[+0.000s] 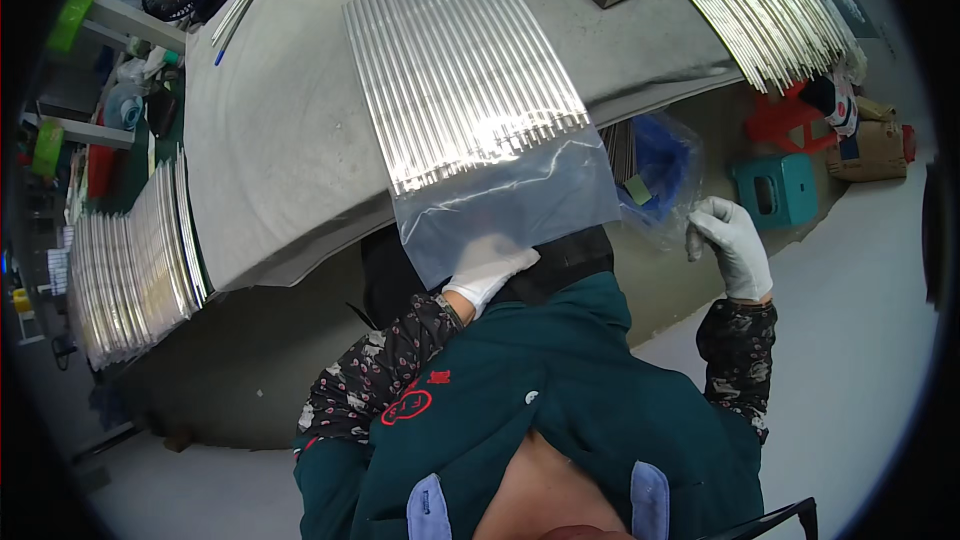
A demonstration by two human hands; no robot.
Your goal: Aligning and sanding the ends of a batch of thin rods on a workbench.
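One white-gloved left hand at near edge of clear plastic bag, grip not discernible; white-gloved right hand farther off, half-curled, hold unclear. Bagged long silvery rods lie ahead on grey surface, long axis running away from left hand, nearer one.

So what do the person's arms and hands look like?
The left hand and right hand wear plain white gloves. Black sleeves with a pale flowery pattern cover the forearms, leaving a bit of bare wrist. The top is dark green.
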